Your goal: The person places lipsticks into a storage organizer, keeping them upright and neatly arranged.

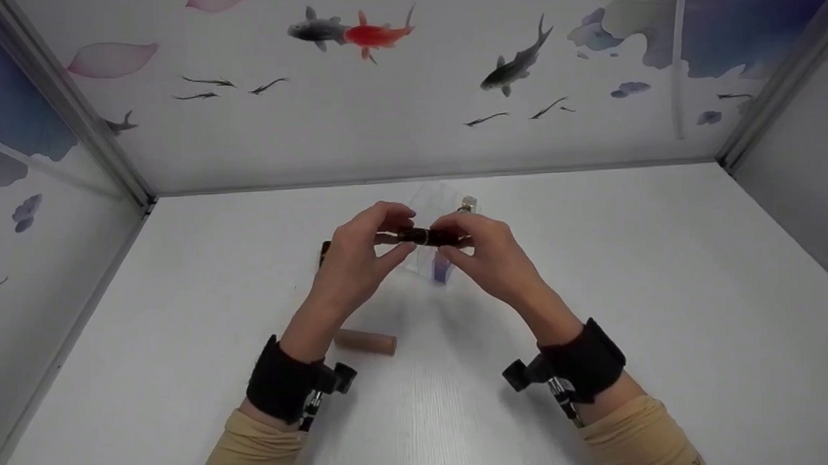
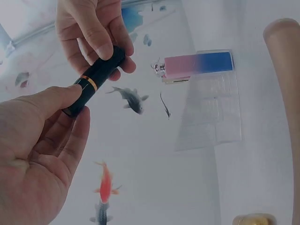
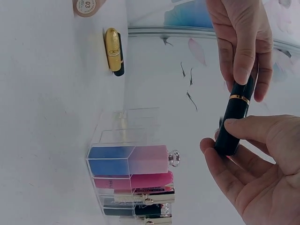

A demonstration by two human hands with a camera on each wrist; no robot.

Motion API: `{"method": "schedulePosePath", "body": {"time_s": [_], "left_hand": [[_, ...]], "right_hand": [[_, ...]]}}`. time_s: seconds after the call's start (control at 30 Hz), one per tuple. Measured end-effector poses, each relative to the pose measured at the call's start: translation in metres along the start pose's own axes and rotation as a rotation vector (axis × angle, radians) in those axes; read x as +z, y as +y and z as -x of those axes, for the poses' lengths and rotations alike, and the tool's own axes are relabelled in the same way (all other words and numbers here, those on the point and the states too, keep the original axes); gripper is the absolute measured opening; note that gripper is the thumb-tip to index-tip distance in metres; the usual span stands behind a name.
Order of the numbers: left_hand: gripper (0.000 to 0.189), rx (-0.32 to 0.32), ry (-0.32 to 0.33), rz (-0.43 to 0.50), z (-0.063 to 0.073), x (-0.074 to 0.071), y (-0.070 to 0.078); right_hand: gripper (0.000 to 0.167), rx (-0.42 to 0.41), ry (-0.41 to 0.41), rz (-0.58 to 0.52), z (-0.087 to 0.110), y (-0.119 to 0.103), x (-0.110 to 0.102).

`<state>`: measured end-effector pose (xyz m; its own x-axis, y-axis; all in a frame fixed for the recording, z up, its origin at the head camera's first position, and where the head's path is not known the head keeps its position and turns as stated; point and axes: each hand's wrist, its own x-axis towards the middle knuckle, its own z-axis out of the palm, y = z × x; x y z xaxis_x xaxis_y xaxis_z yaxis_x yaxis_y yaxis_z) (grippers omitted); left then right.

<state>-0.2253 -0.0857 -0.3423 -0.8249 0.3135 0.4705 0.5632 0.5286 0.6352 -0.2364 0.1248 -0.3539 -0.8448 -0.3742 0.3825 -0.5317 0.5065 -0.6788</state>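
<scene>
The black tube [image 1: 423,236], ringed with a gold band, is up in the air, lined up with the rack [image 2: 206,110] in the head view but apart from it. The left hand [image 1: 356,252] pinches one end between thumb and fingers; the right hand [image 1: 482,247] grips the other end the same way, and the band shows between them. In the rack stand a blue-and-pink tube [image 3: 129,159] with a clear knob, a pink tube [image 3: 133,180] just beside it and several more, partly hidden. Left of the rack, a gold tube [image 3: 113,49] lies on the worktop [image 1: 421,425]. The brown tube [image 1: 366,341] lies nearer the person than the rack, to its left. Behind the rack rises a wall [image 1: 410,136] painted with fish.
</scene>
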Motion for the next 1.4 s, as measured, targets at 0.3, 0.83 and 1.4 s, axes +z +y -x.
{"method": "schedulePosePath", "body": {"time_s": [0.3, 0.83, 1.4], "left_hand": [[0.037, 0.003, 0.124, 0.085, -0.018, 0.025, 0.016], [0.043, -0.04, 0.2, 0.189, -0.048, 0.087, 0.054], [0.051, -0.045, 0.099, 0.143, -0.072, 0.101, 0.038]], "right_hand": [[0.029, 0.005, 0.029, 0.046, -0.004, 0.006, -0.016], [0.043, 0.001, 0.31, 0.063, -0.012, 0.021, -0.037], [0.033, 0.014, 0.544, 0.103, -0.023, 0.05, -0.041]]}}
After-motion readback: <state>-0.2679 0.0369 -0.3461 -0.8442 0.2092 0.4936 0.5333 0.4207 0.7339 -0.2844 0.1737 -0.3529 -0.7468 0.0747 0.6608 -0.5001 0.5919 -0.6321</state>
